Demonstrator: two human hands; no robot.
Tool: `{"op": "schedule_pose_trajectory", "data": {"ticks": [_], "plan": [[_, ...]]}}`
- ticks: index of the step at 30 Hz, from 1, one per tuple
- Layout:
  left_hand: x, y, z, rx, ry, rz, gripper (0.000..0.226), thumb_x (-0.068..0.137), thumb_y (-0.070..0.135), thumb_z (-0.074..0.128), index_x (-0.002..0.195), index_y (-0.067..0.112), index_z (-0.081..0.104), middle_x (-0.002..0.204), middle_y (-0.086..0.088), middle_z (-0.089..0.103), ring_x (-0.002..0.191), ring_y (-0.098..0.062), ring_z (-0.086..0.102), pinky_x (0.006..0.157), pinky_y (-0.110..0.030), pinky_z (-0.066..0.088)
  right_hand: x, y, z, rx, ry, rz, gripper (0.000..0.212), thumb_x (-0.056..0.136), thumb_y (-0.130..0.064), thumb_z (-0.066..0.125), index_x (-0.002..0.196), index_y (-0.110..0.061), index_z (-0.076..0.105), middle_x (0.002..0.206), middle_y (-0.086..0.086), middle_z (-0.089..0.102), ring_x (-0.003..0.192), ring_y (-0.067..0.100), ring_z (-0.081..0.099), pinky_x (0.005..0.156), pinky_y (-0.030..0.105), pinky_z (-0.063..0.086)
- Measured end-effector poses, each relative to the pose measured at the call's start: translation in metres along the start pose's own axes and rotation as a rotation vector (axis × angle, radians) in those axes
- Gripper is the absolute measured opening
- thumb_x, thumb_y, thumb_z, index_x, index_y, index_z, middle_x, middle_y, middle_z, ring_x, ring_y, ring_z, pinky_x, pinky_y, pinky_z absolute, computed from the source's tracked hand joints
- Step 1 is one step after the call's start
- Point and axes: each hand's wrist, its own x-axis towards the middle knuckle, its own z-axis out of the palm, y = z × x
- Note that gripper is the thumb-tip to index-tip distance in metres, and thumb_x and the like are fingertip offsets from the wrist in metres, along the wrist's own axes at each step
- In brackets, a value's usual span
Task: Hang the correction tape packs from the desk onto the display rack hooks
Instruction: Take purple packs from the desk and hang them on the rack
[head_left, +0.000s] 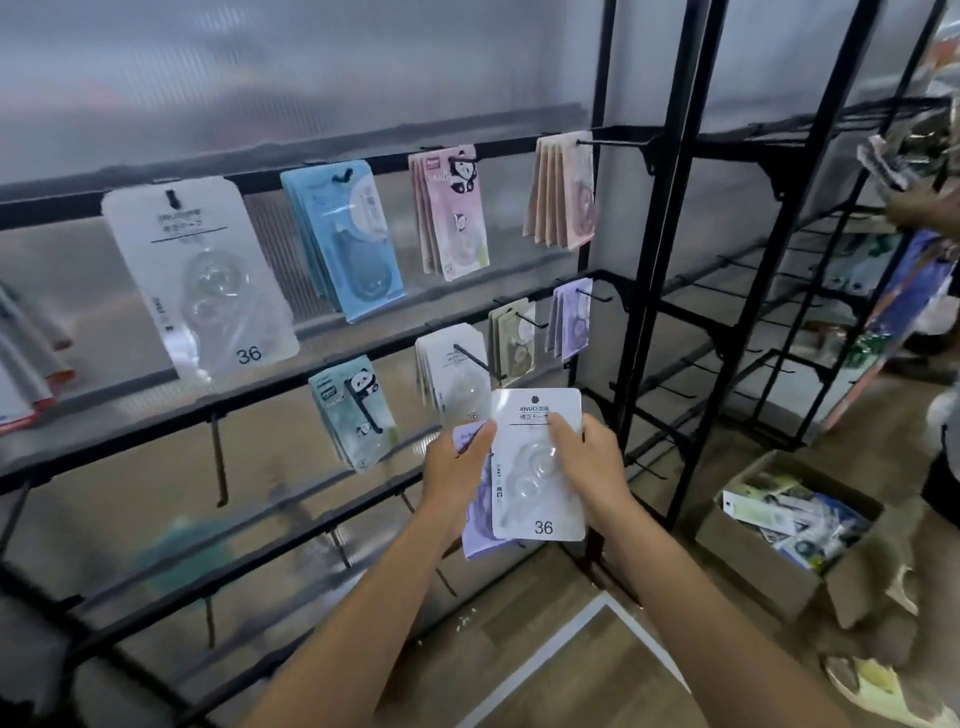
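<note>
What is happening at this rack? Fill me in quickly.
A person is stocking a black display rack with correction tape packs. The right hand holds a white pack marked 36 by its edge, and the left hand grips purple packs behind it. Neither is on a hook yet. Matching white packs already hang just above the hands. A cardboard box of more stock sits on the floor to the right.

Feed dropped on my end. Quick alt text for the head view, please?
Both hands, left hand and right hand, hold a white correction tape pack marked 36 over purple packs, before a black display rack hung with similar packs. A cardboard box sits right.
</note>
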Motion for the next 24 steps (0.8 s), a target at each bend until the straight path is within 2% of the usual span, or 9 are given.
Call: {"op": "schedule_pose_trajectory", "data": {"ticks": [2, 5, 7, 9, 13, 15, 21, 24], "plan": [[0.017, -0.003, 0.004, 0.0, 0.047, -0.038, 0.022, 0.095, 0.02, 0.057, 0.082, 0.011, 0.072, 0.081, -0.002, 0.069, 0.074, -0.012, 0.056, 0.069, -0.028, 0.042, 0.024, 0.001, 0.005, -0.011, -0.024, 0.024, 0.017, 0.09, -0.032, 0.059, 0.078, -0.02, 0.062, 0.077, -0.003, 0.067, 0.075, 0.018, 0.064, 0.07, 0.034, 0.051], [0.034, -0.013, 0.005, 0.04, 0.134, -0.065, 0.033, 0.092, 0.02, 0.06, 0.065, 0.034, 0.073, 0.071, 0.016, 0.07, 0.068, -0.002, 0.061, 0.068, -0.028, 0.048, 0.048, 0.007, 0.015, 0.024, -0.075, 0.041, 0.012, 0.089, -0.028, 0.061, 0.08, -0.021, 0.062, 0.083, 0.002, 0.069, 0.075, 0.02, 0.065, 0.068, 0.032, 0.051], [0.046, -0.018, 0.006, 0.055, 0.195, -0.086, 0.037, 0.091, 0.021, 0.063, 0.061, 0.042, 0.072, 0.068, 0.022, 0.069, 0.063, 0.004, 0.062, 0.07, -0.027, 0.049, 0.063, 0.011, 0.021, 0.018, -0.099, 0.04, 0.009, 0.09, -0.027, 0.06, 0.082, -0.022, 0.063, 0.084, 0.002, 0.07, 0.075, 0.02, 0.066, 0.069, 0.032, 0.052], [0.056, -0.024, 0.007, 0.036, 0.251, -0.096, 0.036, 0.09, 0.021, 0.065, 0.06, 0.04, 0.071, 0.068, 0.023, 0.07, 0.063, 0.007, 0.064, 0.069, -0.025, 0.051, 0.075, 0.014, 0.025, 0.018, -0.139, 0.047, 0.009, 0.09, -0.027, 0.059, 0.083, -0.025, 0.064, 0.084, 0.0, 0.071, 0.078, 0.02, 0.067, 0.071, 0.034, 0.053], [0.068, -0.028, 0.012, 0.017, 0.369, -0.094, 0.029, 0.089, 0.017, 0.066, 0.063, 0.031, 0.07, 0.062, 0.021, 0.069, 0.056, 0.008, 0.063, 0.053, -0.013, 0.048, 0.097, 0.021, 0.034, 0.063, -0.231, 0.059, 0.01, 0.092, -0.025, 0.058, 0.085, -0.022, 0.066, 0.084, 0.002, 0.072, 0.076, 0.017, 0.068, 0.067, 0.032, 0.054], [0.071, -0.03, 0.014, 0.065, 0.389, -0.073, 0.03, 0.09, 0.018, 0.063, 0.063, 0.028, 0.069, 0.063, 0.017, 0.07, 0.056, 0.006, 0.062, 0.051, -0.009, 0.046, 0.106, 0.028, 0.037, 0.029, -0.268, 0.057, 0.011, 0.092, -0.028, 0.059, 0.092, -0.02, 0.066, 0.087, 0.002, 0.071, 0.077, 0.016, 0.068, 0.067, 0.031, 0.054], [0.083, -0.032, 0.017, 0.127, 0.511, -0.097, 0.036, 0.091, 0.022, 0.063, 0.06, 0.038, 0.072, 0.064, 0.015, 0.069, 0.066, -0.007, 0.064, 0.062, -0.023, 0.054, 0.139, 0.037, 0.048, -0.062, -0.357, -0.01, 0.02, 0.09, -0.032, 0.06, 0.082, -0.014, 0.064, 0.076, 0.004, 0.064, 0.069, 0.018, 0.058, 0.062, 0.029, 0.045], [0.087, -0.031, 0.01, 0.18, 0.658, -0.059, 0.02, 0.092, 0.024, 0.062, 0.074, 0.024, 0.071, 0.077, 0.001, 0.071, 0.081, -0.022, 0.067, 0.073, -0.039, 0.055, 0.158, 0.032, 0.061, -0.092, -0.375, -0.087, 0.023, 0.091, -0.029, 0.059, 0.085, -0.008, 0.065, 0.075, 0.004, 0.063, 0.069, 0.017, 0.056, 0.06, 0.027, 0.044]]}}
